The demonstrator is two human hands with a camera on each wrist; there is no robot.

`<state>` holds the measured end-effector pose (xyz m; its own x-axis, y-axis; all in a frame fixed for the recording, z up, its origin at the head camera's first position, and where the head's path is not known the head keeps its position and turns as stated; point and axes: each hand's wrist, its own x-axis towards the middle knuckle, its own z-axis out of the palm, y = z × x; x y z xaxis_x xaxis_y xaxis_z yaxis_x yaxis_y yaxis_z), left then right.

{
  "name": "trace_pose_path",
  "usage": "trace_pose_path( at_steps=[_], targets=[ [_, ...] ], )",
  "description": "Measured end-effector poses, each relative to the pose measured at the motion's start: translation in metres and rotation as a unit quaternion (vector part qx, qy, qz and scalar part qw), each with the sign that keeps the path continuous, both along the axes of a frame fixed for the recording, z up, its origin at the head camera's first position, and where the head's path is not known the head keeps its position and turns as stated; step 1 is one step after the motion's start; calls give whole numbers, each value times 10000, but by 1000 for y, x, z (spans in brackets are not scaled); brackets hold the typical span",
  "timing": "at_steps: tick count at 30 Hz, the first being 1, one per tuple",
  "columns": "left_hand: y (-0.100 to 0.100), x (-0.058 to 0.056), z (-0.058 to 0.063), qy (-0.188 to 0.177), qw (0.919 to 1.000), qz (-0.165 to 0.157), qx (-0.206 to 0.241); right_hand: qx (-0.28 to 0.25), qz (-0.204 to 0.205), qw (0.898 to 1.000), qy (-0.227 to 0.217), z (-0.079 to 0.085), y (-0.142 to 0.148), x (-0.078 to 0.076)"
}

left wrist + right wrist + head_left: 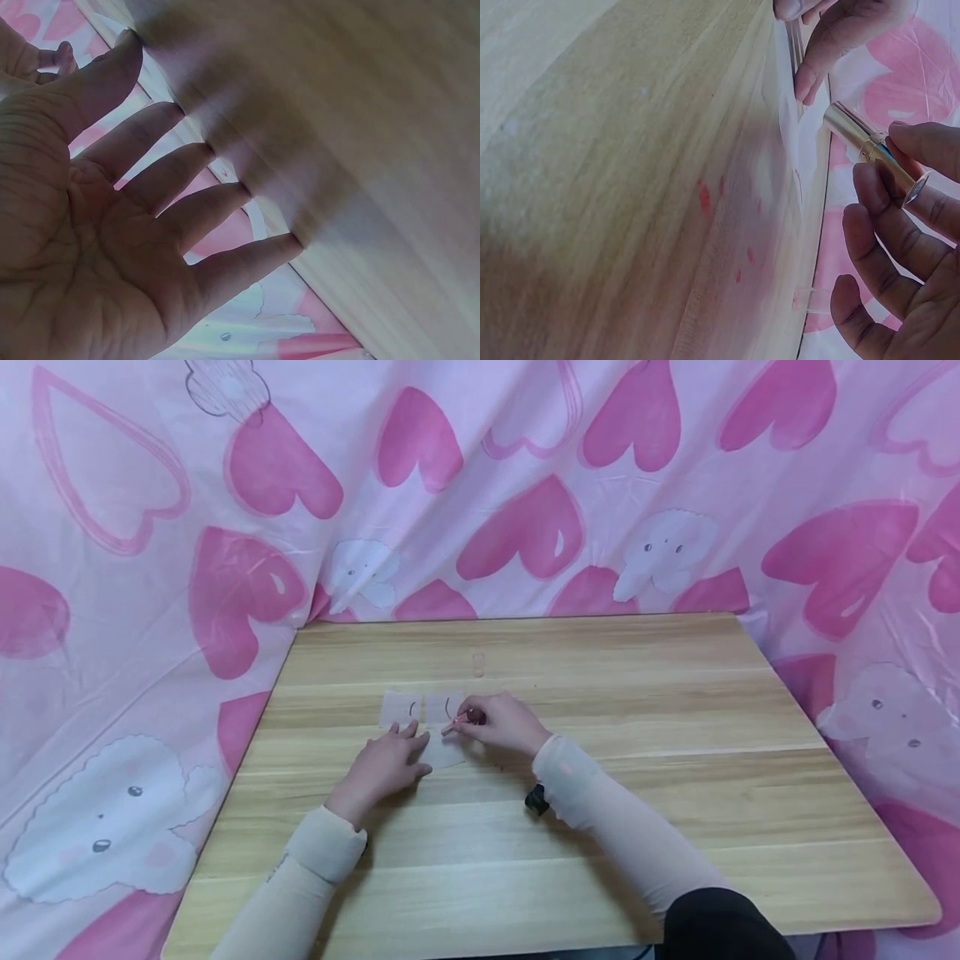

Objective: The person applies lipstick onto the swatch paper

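Observation:
My right hand [498, 720] pinches a shiny gold lipstick tube [847, 124] between thumb and fingers. In the head view the tube's end points down-left, over a pale square of paper [447, 755]. Whether it touches the paper I cannot tell. My left hand [384, 766] rests spread, its fingertips [281, 244] down at the table beside that square. Behind it lie two more squares, a left paper [395, 707] and a right paper [437, 707], each with a short dark curved stroke. The lipstick's colour end is not clearly visible.
A small clear pinkish piece [479, 665] lies on the wooden table [637, 693] behind the papers. Small red smears [704, 196] show on the tabletop in the right wrist view. A pink heart-patterned curtain [517, 527] hangs behind and beside the table.

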<state>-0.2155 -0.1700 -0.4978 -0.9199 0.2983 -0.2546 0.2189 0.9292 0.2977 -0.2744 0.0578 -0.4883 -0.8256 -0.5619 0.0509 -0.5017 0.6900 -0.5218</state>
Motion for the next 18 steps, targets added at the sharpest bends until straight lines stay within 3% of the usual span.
trace_pose_path(
  at_steps=[11,18],
  targets=[
    [0,-1,-3,5,10000,43,-51,-100,97,9999,4,-3,-3,-2],
    [1,0,-3,113,9999,-18,-53,217,77,9997,129,-12,-4,-4]
  ],
)
